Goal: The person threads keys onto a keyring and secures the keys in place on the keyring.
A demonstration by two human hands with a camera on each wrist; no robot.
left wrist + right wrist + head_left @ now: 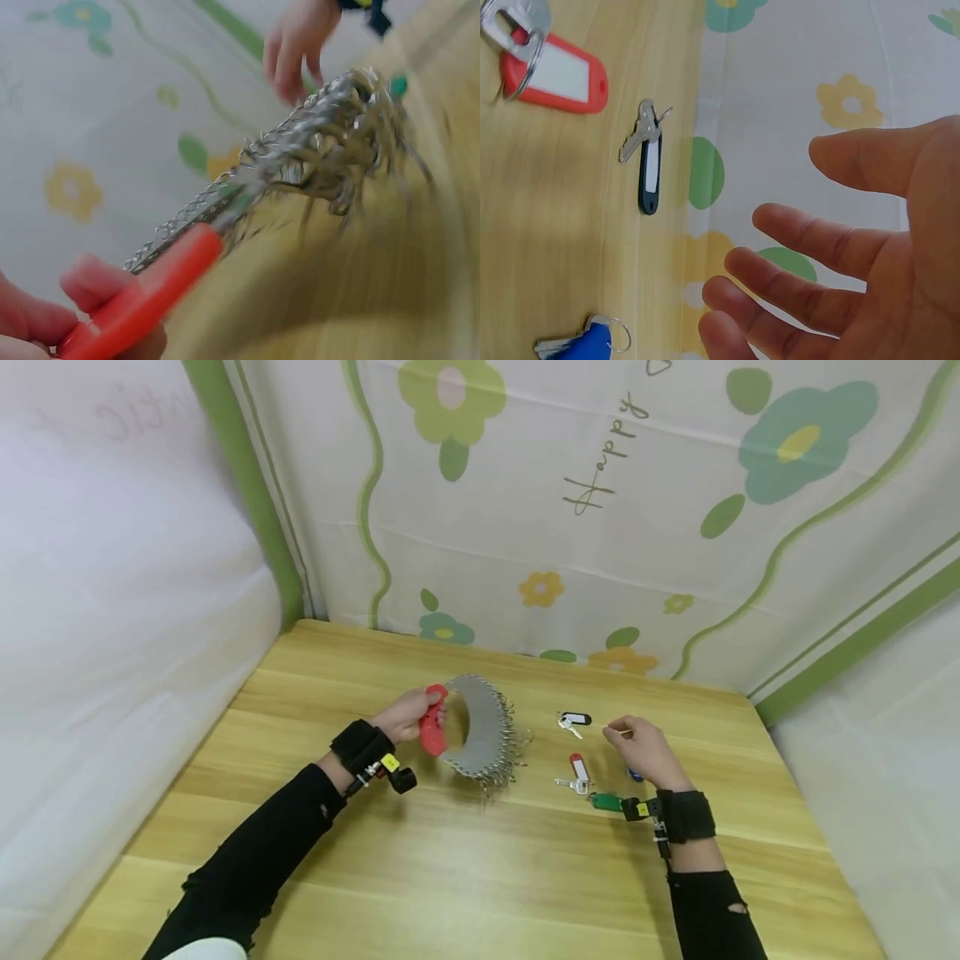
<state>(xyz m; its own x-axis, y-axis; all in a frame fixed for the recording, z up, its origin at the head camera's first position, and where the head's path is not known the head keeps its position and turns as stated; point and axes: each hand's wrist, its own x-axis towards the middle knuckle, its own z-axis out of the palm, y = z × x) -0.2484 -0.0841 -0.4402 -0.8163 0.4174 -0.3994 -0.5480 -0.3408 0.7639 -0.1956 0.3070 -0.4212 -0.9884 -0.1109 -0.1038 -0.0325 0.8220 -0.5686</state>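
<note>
– Left-hand grip: left hand is curled round the red handle of the grey ring. Landmark: the ring.

– And the right hand?

– Right of the ring, nothing in its grasp; thumb and fingers stand apart.

– Is the ring on the table?

– Left of all the tags, over the wood. Cannot tell whether its lower edge touches.

– Likely faults?

– Only one hand holds it, at the handle, so a slack wrist could tip it. Its crowded wire hooks could then tangle, or snag a sleeve or a key.

– Nearest hazards?

– Black-tagged key just right of the ring; red tag, with its key, below that. A low swing rightward could scatter both.

– Obstructions?

– Farther right of the ring, the right hand partly hides the blue tag; the wrist camera covers one end of the green tag. A blind reach there might knock either.

– Behind the ring?

– Flowered cloth, limiting room.
</note>
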